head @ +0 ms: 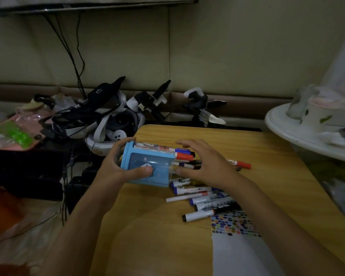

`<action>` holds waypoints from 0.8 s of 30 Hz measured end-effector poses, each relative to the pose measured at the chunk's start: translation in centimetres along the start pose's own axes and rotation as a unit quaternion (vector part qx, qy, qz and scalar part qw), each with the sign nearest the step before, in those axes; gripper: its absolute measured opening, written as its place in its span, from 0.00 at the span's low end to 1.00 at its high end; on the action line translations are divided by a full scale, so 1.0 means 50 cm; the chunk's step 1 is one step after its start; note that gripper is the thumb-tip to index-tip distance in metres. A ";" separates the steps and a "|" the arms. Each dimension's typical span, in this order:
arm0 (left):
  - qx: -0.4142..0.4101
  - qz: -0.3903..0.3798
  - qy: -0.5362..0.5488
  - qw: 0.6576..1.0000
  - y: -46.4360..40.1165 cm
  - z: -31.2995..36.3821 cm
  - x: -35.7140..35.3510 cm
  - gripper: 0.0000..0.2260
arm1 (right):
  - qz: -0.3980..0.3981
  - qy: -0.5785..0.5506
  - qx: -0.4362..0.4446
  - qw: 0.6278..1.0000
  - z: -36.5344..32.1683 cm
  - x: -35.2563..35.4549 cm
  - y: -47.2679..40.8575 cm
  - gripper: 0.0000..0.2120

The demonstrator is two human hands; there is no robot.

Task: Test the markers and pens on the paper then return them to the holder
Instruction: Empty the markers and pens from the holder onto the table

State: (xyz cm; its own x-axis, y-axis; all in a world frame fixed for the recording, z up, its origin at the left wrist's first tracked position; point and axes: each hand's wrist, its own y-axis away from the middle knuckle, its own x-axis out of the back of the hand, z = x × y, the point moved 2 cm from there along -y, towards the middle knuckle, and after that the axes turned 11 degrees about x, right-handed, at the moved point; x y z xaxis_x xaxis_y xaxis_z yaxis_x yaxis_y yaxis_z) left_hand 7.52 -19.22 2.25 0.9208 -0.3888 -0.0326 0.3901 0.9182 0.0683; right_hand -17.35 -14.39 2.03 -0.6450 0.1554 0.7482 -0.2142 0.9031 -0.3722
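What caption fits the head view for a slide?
Left hand tips the blue holder sideways; markers lie spilled by the right hand.

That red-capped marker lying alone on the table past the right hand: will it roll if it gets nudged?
Probably. The red-capped marker looks round-barrelled and lies flat on the smooth wooden table, so a sideways nudge would likely send it rolling. It looks stiff and light, easy to pinch. Nothing beside it on its far side would stop it.

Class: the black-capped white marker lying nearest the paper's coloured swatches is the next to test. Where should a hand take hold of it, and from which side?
Pinch the white barrel of the black-capped marker at mid-length, coming from above. It lies flat on the table, its near side free.
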 end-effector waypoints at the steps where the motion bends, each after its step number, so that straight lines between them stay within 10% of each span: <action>1: -0.002 -0.002 -0.002 1.000 0.000 0.000 -0.003 0.41 | 0.003 0.005 0.012 1.000 -0.005 -0.004 -0.001 0.28; 15: -0.004 0.010 -0.007 1.000 0.001 0.000 -0.017 0.40 | 0.117 0.193 0.110 0.968 0.001 -0.011 0.027 0.21; 24: -0.007 0.025 0.032 0.999 -0.009 -0.004 0.019 0.41 | 0.149 0.148 0.024 0.977 0.042 0.035 0.050 0.18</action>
State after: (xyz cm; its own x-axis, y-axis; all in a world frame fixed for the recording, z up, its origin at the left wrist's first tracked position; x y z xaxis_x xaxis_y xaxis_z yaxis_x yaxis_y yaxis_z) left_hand 8.22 -19.99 2.02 0.9370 -0.3370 -0.0926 0.3429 0.9376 0.0574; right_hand -20.57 -12.72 1.24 -0.4457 0.5245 0.7255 -0.0867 0.7813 -0.6181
